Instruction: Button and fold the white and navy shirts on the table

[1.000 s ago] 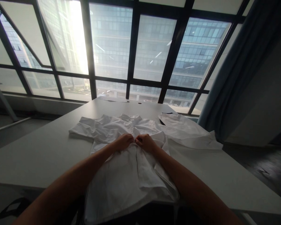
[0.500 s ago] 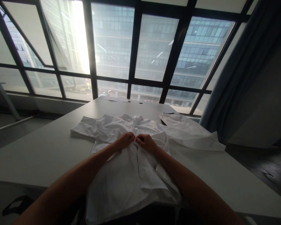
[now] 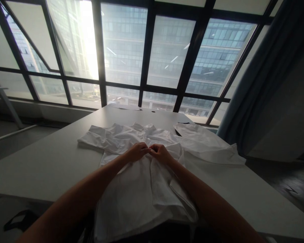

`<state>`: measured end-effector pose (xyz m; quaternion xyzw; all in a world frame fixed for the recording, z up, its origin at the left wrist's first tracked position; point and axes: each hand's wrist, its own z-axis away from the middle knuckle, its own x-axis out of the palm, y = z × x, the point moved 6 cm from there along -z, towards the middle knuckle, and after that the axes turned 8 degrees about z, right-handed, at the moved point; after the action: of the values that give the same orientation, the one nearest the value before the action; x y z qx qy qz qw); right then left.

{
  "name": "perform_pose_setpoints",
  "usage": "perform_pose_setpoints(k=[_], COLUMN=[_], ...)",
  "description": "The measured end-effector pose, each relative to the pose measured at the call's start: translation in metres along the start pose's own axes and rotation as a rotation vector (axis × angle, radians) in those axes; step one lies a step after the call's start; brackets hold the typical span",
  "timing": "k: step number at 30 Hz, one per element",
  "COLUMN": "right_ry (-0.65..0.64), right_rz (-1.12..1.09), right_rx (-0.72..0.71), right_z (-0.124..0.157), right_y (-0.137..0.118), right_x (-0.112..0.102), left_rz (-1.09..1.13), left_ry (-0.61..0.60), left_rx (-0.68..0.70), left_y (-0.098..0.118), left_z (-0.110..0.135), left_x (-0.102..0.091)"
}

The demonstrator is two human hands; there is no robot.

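Note:
A white shirt (image 3: 126, 199) lies spread on the pale table, its collar end away from me and its hem hanging over the near edge. At the middle of its front opening, my left hand (image 3: 138, 151) is closed with the fingertips pinching the cloth. My right hand (image 3: 160, 152) pinches the same spot from the other side, and the fingertips of both hands touch. Whatever small part of the shirt front sits between the fingers is hidden.
Another white garment (image 3: 210, 145) lies on the right of the table (image 3: 40, 168), beside the shirt. Behind the table stand large dark-framed windows (image 3: 171, 54). A blue curtain (image 3: 253, 77) hangs at the right, and a white table frame (image 3: 11, 108) stands at far left.
My left hand has shifted slightly right, so its fingertips now meet those of my right hand. The shirt lies almost unchanged, and the view has shifted a little.

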<state>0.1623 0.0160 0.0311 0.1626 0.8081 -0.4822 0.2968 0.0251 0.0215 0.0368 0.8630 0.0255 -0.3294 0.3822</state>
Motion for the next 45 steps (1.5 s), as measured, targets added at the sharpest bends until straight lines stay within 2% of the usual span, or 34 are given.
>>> perform_pose_setpoints(k=[5,11,19,24,26,30,33,36,39,45], right_ry=[0.013,-0.040,-0.099,-0.173,-0.167,-0.128,-0.131,-0.153,-0.137,-0.104], right_rz=[0.084,-0.029,-0.035,0.025,0.063,0.106,0.098,0.042,-0.007,-0.154], right_rx=[-0.037,-0.032,-0.053,-0.162,-0.199,-0.206,-0.143,-0.071,-0.024,0.081], right_z=[0.002,0.002,0.007,0.008,0.009,0.009,0.008,0.005,0.003,0.003], right_y=[-0.004,-0.004,-0.007,-0.016,-0.022,-0.027,-0.021,-0.011,-0.005,-0.003], right_x=[0.001,0.006,0.005,-0.001,-0.006,-0.011,-0.010,-0.007,-0.006,-0.004], left_rz=[-0.034,0.050,0.139,0.196,0.213,0.234,0.218,0.175,0.125,0.096], left_ry=[-0.010,-0.013,-0.157,-0.296,-0.314,-0.308,-0.262,-0.215,-0.217,-0.150], left_rx=[0.017,0.015,-0.051,-0.066,-0.081,-0.106,-0.088,-0.059,-0.059,-0.038], left_y=[0.000,0.001,-0.002,-0.006,-0.008,-0.012,-0.011,-0.008,-0.007,-0.004], left_z=[-0.001,-0.002,-0.002,0.001,0.001,0.003,0.003,0.004,0.004,0.001], left_x=[0.001,0.002,0.007,0.009,0.010,0.011,0.010,0.007,0.006,0.002])
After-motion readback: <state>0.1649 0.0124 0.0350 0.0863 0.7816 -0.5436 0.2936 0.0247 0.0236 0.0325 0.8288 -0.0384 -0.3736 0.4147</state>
